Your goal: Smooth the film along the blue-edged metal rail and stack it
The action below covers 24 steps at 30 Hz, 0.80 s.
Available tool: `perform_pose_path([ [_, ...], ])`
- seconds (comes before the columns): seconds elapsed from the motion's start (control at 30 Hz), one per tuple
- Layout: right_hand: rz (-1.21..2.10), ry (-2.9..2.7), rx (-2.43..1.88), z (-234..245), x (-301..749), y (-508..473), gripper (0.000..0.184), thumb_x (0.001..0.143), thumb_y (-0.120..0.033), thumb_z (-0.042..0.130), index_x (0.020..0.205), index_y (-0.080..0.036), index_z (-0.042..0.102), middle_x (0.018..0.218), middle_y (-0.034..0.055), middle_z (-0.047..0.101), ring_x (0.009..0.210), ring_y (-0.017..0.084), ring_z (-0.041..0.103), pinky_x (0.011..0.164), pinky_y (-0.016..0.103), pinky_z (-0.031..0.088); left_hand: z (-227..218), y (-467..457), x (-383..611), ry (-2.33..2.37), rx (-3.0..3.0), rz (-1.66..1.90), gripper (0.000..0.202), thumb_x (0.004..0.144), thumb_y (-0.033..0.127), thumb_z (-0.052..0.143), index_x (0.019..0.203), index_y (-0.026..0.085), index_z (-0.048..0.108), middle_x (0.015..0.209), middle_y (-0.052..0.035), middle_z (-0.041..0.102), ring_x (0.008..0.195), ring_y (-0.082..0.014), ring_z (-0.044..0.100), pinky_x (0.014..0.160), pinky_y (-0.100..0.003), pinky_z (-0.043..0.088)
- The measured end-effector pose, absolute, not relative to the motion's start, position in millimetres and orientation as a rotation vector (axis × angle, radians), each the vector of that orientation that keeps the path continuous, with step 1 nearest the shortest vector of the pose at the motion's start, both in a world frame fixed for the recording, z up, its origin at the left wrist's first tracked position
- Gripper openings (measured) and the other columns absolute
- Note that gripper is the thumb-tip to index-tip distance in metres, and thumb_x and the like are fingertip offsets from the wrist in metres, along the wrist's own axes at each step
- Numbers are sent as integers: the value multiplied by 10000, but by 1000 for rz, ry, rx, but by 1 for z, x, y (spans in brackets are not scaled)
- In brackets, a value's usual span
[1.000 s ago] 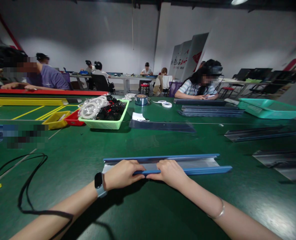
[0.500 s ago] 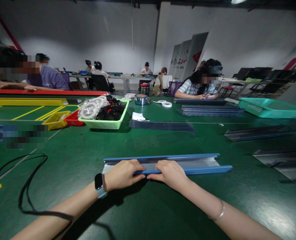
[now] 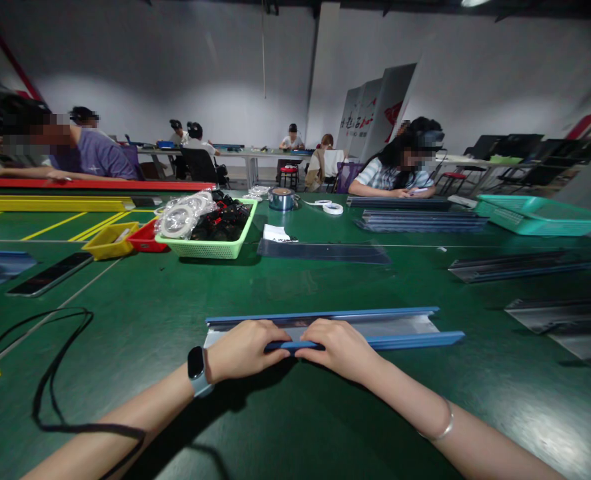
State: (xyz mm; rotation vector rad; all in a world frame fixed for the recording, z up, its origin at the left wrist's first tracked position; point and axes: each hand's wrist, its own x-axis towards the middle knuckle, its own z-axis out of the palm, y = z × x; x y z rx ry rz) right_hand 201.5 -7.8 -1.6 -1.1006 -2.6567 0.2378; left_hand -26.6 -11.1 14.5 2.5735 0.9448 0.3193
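Note:
A blue-edged channel strip (image 3: 395, 325) with a pale inner face lies crosswise on the green table in front of me. My left hand (image 3: 252, 347) pinches its near blue edge, fingers over the top and thumb below. Close beside it, my right hand (image 3: 338, 348) grips the same edge in the same way. A short stretch of blue rim shows between the two hands. The fingertips inside the channel are partly hidden. On my left wrist is a watch; a thin bangle circles my right forearm.
A green basket (image 3: 210, 249) of black parts stands ahead, beside yellow (image 3: 108, 241) and red (image 3: 148, 239) trays. A phone (image 3: 50, 275) and black cord (image 3: 58, 373) lie left. More strips (image 3: 520, 267) and a teal basket (image 3: 540, 217) are right. Co-workers (image 3: 400, 170) sit across.
My right hand has shifted very slightly right along the strip's near edge. Both hands keep their grip, and the strip stays almost where it was.

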Motion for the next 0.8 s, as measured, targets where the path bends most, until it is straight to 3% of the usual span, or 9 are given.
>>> perform_pose_path([
  [0.13,225,-2653,-1121,-1,201,-10,328,880,-478,485,915,-211,673,889,39,683,876,174,621,779,274,452,13,-12,-26,947,2591,329,254,914,333,440,1056,215,614,968,-44,646,894,-176,605,800,-268,443],
  [0.33,360,-2607,-1098,1,201,-13,345,886,-453,484,1138,-247,601,1105,31,660,1017,177,599,900,294,442,14,-11,-26,930,2619,315,268,918,343,427,1049,202,614,921,-50,646,837,-174,613,757,-261,449],
  [0.63,351,-2613,-1128,4,197,-13,340,891,-450,466,1110,-243,624,1037,39,687,973,196,624,889,312,444,15,-13,-25,914,2590,352,269,909,304,442,1133,222,567,1078,-51,617,1005,-188,574,893,-298,436],
  [0.8,368,-2600,-1163,5,199,-14,344,880,-470,477,1124,-268,612,1069,11,679,979,198,623,876,319,457,15,-12,-26,909,2586,301,295,922,336,420,1159,230,560,1099,-48,623,998,-188,590,898,-305,443],
])
